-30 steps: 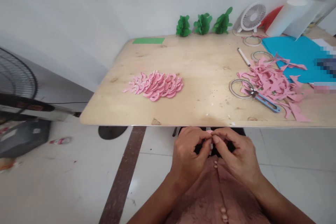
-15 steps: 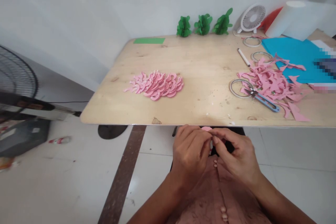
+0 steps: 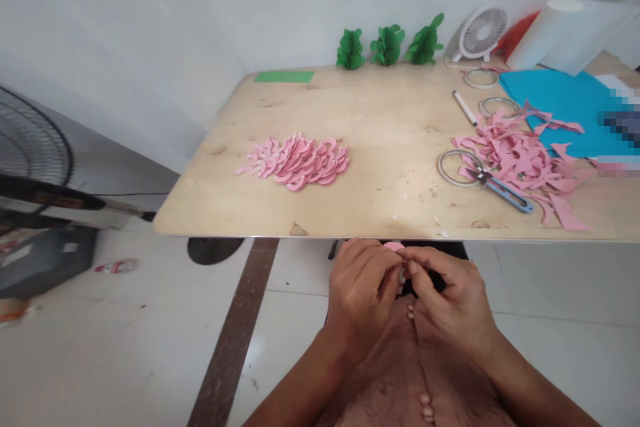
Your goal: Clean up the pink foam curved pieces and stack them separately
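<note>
Both hands meet just below the near edge of the wooden table (image 3: 380,147). My left hand (image 3: 359,297) and my right hand (image 3: 453,293) are closed in a pinch on a small pink foam piece (image 3: 394,247), most of it hidden by the fingers. On the table lies a pile of pink curved cut-outs (image 3: 297,161) at centre left. A heap of pink offcuts (image 3: 520,160) lies at the right, with blue-handled scissors (image 3: 503,190) at its near side.
Tape rings (image 3: 453,168) lie near the scissors, and a white pen (image 3: 465,108) behind them. Three green paper shapes (image 3: 387,47), a small white fan (image 3: 481,32), a white roll (image 3: 545,33), blue sheets (image 3: 565,103) and a green sheet (image 3: 283,77) sit at the back. A floor fan (image 3: 30,167) stands left.
Both hands have stayed together at the table's edge, shifting slightly upward, with the fingers working on the pink piece. Nothing on the table has moved.
</note>
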{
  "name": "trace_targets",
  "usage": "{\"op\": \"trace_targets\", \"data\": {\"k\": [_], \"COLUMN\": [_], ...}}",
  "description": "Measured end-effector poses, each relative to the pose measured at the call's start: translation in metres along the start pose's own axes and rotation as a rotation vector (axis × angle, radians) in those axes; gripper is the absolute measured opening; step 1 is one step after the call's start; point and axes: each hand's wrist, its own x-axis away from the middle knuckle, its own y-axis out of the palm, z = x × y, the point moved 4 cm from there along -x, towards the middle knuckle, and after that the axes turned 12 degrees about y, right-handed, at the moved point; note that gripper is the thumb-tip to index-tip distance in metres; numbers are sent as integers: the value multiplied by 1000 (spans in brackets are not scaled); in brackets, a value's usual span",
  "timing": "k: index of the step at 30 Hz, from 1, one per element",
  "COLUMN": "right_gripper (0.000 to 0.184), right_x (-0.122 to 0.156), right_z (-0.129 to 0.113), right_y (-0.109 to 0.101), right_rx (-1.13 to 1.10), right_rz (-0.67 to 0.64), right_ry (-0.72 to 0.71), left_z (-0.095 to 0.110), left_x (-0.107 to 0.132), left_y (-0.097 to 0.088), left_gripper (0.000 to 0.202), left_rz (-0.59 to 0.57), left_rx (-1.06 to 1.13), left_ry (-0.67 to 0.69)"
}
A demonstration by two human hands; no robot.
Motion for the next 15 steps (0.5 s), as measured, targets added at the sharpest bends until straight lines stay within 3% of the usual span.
{"op": "trace_targets", "data": {"k": [8, 15], "right_gripper": [25, 10], "right_x": [2, 4], "right_z": [3, 12], "right_y": [0, -1], "right_rx": [-124, -188], "right_rz": [-87, -14], "right_ry": [81, 167], "left_z": [4, 5], "left_x": [-2, 1], "left_y": [-3, -4], "left_gripper": [18, 19], "left_rz": [54, 121], "left_rx": [-42, -130], "left_ry": [82, 120]}}
